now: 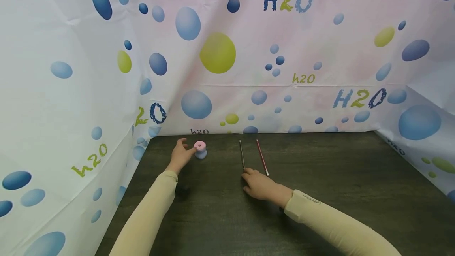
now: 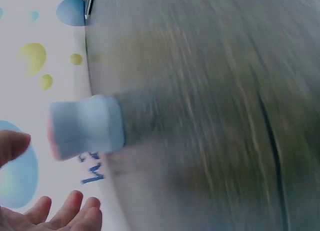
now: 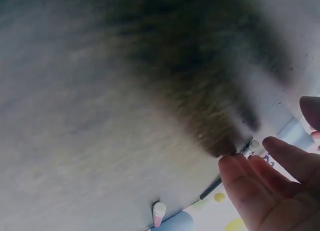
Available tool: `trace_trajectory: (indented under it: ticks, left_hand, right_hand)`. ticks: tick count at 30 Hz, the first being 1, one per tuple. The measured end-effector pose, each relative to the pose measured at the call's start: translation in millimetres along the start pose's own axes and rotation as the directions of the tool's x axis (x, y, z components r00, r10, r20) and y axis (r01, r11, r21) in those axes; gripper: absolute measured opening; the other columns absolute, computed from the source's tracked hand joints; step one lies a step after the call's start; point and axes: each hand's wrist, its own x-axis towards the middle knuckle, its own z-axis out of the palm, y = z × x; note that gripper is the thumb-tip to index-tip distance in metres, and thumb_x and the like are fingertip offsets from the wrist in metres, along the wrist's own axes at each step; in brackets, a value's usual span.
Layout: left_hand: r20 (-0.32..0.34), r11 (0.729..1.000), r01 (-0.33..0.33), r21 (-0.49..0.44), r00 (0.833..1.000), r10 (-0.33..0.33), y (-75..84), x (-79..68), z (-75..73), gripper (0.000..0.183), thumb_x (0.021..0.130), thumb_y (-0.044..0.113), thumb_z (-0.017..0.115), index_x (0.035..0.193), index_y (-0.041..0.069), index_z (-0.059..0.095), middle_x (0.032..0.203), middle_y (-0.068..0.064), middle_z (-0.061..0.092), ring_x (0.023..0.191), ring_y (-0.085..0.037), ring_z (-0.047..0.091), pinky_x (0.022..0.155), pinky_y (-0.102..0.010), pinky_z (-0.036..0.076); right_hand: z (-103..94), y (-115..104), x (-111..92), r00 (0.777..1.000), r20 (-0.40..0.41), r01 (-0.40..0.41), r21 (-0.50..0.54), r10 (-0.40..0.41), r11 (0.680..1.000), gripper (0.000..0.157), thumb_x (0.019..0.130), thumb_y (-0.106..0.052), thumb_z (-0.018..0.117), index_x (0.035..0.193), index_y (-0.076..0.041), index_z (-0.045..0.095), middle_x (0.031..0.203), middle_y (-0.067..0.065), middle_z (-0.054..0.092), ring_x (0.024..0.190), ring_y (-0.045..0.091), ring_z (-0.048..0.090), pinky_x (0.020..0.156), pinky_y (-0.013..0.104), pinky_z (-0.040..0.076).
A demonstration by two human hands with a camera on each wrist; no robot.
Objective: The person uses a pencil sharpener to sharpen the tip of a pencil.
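A small waisted pencil sharpener (image 1: pixel 200 149), pink on top with a dark hole and pale blue below, stands upright near the table's far left. My left hand (image 1: pixel 181 155) is at its left side, fingers spread and thumb close to the pink top. In the left wrist view the sharpener (image 2: pixel 87 127) shows between thumb and fingers with a gap around it. A dark pencil (image 1: pixel 242 154) lies pointing away from me. At its near end is my right hand (image 1: pixel 259 184), fingertips right at the white-tipped end and thumb apart from the fingers. Beside it lies a red pencil (image 1: pixel 262 156) with a white eraser end.
The dark wooden table (image 1: pixel 213 216) reaches back to a white wall covering (image 1: pixel 302 42) printed with blue and green bubbles and H2O lettering. The covering also rises along the left and right sides of the table.
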Motion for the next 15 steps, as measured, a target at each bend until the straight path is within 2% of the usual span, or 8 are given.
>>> trace_trajectory:
  ticks: [3, 6, 9, 12, 15]
  left_hand:
    - [-0.008, 0.994, -0.072, 0.080, 0.997, 0.073, -1.0, -9.9, -9.9, 0.064, 0.099, 0.023, 0.059, 0.151, -0.006, 0.035, 0.146, -0.034, 0.050, 0.135, -0.049, 0.051, 0.110, -0.059, 0.047]
    - [-0.001, 0.970, -0.151, 0.190, 0.988, 0.154, -1.7, -20.4, -18.0, 0.051, 0.099, 0.021, 0.060, 0.140, -0.007, 0.050, 0.135, -0.031, 0.061, 0.126, -0.046, 0.060, 0.105, -0.057, 0.051]
    - [0.039, 0.928, -0.220, 0.302, 0.975, 0.218, -1.6, -29.7, -22.2, 0.039, 0.099, 0.022, 0.062, 0.128, -0.004, 0.062, 0.123, -0.025, 0.069, 0.113, -0.040, 0.067, 0.099, -0.054, 0.054]
    - [0.100, 0.879, -0.278, 0.387, 0.961, 0.259, -0.8, -40.9, -25.0, 0.033, 0.098, 0.023, 0.065, 0.120, 0.000, 0.068, 0.115, -0.019, 0.073, 0.106, -0.034, 0.070, 0.094, -0.052, 0.057]
    - [0.148, 0.821, -0.346, 0.454, 0.938, 0.314, 3.7, -55.5, -30.8, 0.031, 0.096, 0.026, 0.068, 0.117, 0.002, 0.070, 0.116, -0.017, 0.074, 0.108, -0.034, 0.070, 0.094, -0.052, 0.057]
  right_hand:
    - [0.1, 0, 0, 1.000, -0.008, 0.008, 0.007, -0.008, 1.000, 0.045, 0.097, -0.013, 0.068, 0.135, 0.009, 0.059, 0.146, 0.027, 0.052, 0.131, 0.045, 0.056, 0.109, 0.054, 0.049]
    - [0.3, 2, 0, 1.000, -0.016, 0.017, 0.014, -0.017, 1.000, 0.044, 0.097, -0.013, 0.068, 0.134, 0.009, 0.059, 0.145, 0.028, 0.052, 0.131, 0.045, 0.056, 0.109, 0.054, 0.049]
    - [-0.8, 5, 0, 1.000, -0.021, 0.013, 0.040, -0.012, 0.999, 0.045, 0.098, -0.013, 0.067, 0.136, 0.009, 0.057, 0.147, 0.029, 0.050, 0.131, 0.046, 0.056, 0.108, 0.055, 0.049]
    - [-6.0, 10, -3, 0.999, -0.044, 0.012, 0.083, -0.008, 0.996, 0.045, 0.100, -0.013, 0.065, 0.138, 0.007, 0.056, 0.147, 0.028, 0.050, 0.129, 0.044, 0.058, 0.105, 0.055, 0.051]
    - [-18.7, 17, -13, 0.990, -0.140, 0.032, 0.127, -0.014, 0.991, 0.040, 0.101, -0.013, 0.063, 0.136, 0.005, 0.059, 0.139, 0.025, 0.059, 0.120, 0.039, 0.065, 0.098, 0.053, 0.055]
